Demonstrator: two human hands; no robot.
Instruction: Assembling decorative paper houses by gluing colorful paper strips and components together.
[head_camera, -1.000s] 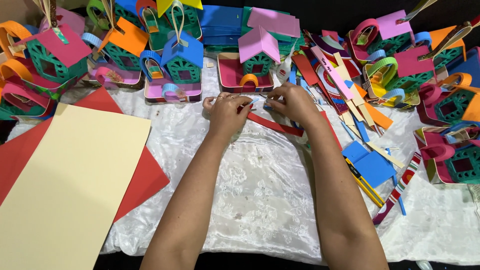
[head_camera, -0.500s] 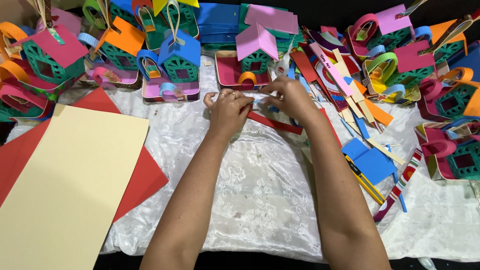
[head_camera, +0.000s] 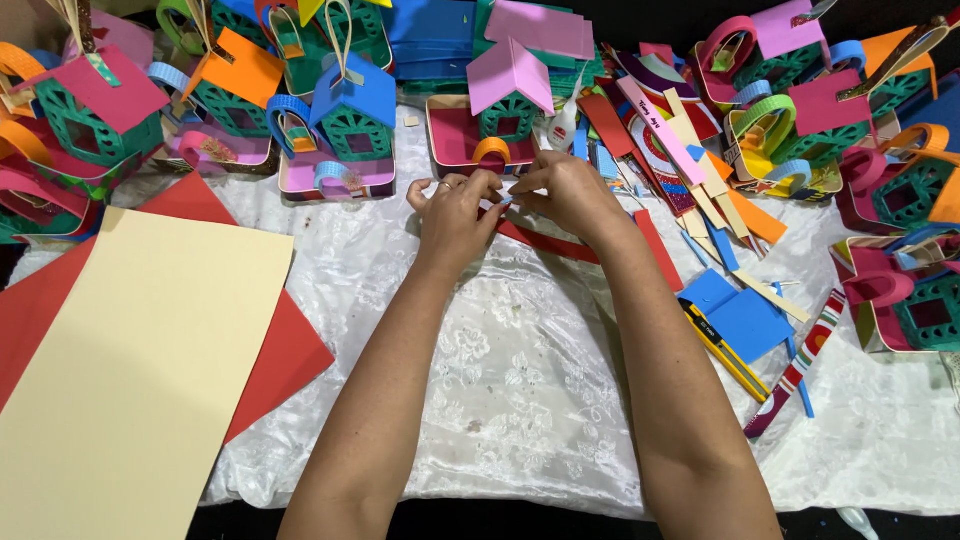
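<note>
Red foam strip (head_camera: 545, 243) — on white lace cloth (head_camera: 520, 370), just below pink-roofed green house (head_camera: 508, 100) | left hand (head_camera: 455, 215) and right hand (head_camera: 565, 195) — fingertips pinched together on small pale piece above strip | cream sheet (head_camera: 140, 360) left of house

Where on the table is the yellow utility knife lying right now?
In the head view, the yellow utility knife lies on the white lace cloth to the right of the right forearm, beside the blue foam pieces.
</note>
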